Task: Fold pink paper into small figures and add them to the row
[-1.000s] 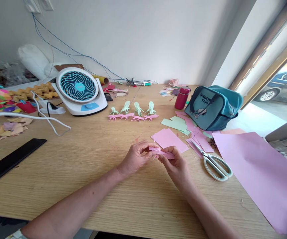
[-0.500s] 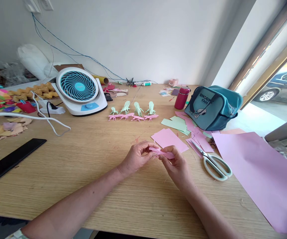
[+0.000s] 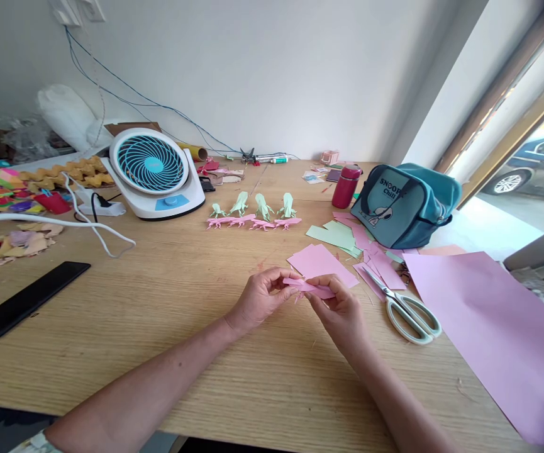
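Observation:
Between my two hands is a small folded pink paper figure [image 3: 307, 287] with thin legs sticking out below it. My left hand [image 3: 262, 299] pinches its left end between thumb and fingers. On the other side my right hand [image 3: 340, 308] grips the figure near its middle and right part, fingers partly covering it. Just behind the hands lies a stack of pink paper [image 3: 323, 263]. Farther back, several pink folded insects [image 3: 262, 223] stand in a row, with several pale green folded insects [image 3: 262, 205] behind them.
White-handled scissors [image 3: 413, 318] lie right of my hands, beside a large pink sheet [image 3: 493, 333]. Pink and green paper pieces [image 3: 335, 236] lie before a teal bag [image 3: 401, 204] and a red flask [image 3: 346, 187]. A fan [image 3: 151, 167] and a black phone-like slab [image 3: 31, 299] are left.
My right fingers have shifted slightly along the folded pink paper figure, and more of its middle shows. The left hand keeps its pinch.

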`<act>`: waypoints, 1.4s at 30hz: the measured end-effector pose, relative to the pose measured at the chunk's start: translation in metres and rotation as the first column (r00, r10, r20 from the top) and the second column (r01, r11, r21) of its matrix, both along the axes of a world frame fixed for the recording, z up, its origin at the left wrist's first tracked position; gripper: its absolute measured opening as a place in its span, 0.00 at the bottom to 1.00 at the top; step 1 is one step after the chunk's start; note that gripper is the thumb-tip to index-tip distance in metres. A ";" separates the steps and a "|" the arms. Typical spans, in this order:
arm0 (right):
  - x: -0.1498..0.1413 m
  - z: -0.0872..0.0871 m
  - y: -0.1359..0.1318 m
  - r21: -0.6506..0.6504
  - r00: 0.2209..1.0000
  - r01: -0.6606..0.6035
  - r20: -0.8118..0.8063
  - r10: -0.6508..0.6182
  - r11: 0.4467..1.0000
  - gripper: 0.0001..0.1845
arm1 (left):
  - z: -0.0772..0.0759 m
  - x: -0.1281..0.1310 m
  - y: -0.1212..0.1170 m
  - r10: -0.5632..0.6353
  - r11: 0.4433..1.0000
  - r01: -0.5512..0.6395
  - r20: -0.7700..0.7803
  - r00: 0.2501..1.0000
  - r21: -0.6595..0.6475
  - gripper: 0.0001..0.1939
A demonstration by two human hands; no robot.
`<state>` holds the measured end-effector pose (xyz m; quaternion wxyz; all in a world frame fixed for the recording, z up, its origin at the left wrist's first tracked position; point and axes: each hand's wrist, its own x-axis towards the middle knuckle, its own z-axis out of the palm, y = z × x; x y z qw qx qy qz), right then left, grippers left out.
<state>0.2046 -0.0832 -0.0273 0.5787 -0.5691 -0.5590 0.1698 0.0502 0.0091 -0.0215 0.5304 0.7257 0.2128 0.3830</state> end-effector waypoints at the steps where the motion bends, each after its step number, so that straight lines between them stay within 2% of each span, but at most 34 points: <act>1: -0.001 0.001 0.000 0.005 1.000 0.007 0.016 -0.007 1.000 0.05 | -0.001 0.000 0.000 -0.003 1.000 0.003 -0.004 1.000 0.003 0.13; 6: -0.002 0.005 -0.002 0.002 0.999 0.025 0.040 -0.025 1.000 0.04 | 0.000 0.000 0.000 -0.003 0.999 0.004 -0.026 1.000 0.048 0.12; 10: -0.003 0.005 -0.002 -0.003 0.999 0.016 0.034 -0.016 1.000 0.03 | 0.004 -0.001 -0.002 0.025 0.991 -0.015 -0.074 0.997 0.133 0.11; 14: -0.004 0.005 -0.002 0.003 0.998 0.013 0.054 -0.013 1.000 0.02 | 0.005 -0.004 0.000 0.015 0.974 0.014 -0.126 0.992 0.226 0.09; 19: -0.005 0.005 -0.002 0.018 0.994 0.017 0.105 -0.018 1.000 0.02 | 0.007 -0.008 0.003 0.049 0.884 0.047 -0.192 0.980 0.465 0.12; 23: -0.006 0.003 -0.001 0.029 0.986 0.032 0.160 -0.036 0.999 0.03 | 0.007 -0.008 0.001 0.201 0.801 -0.036 -0.212 0.956 0.597 0.10; 25: -0.006 0.001 -0.001 0.020 0.984 0.032 0.176 -0.035 0.999 0.03 | 0.007 -0.007 0.000 0.234 0.789 -0.054 -0.218 0.947 0.612 0.08; 30: -0.005 0.000 0.000 0.018 0.980 0.036 0.193 -0.039 0.999 0.03 | 0.010 -0.005 0.000 0.150 0.826 0.010 -0.237 0.960 0.563 0.07; 42: -0.004 0.001 0.000 -0.002 0.982 0.000 0.189 0.001 1.000 0.02 | 0.007 -0.007 0.001 0.100 0.834 0.057 -0.252 0.962 0.549 0.07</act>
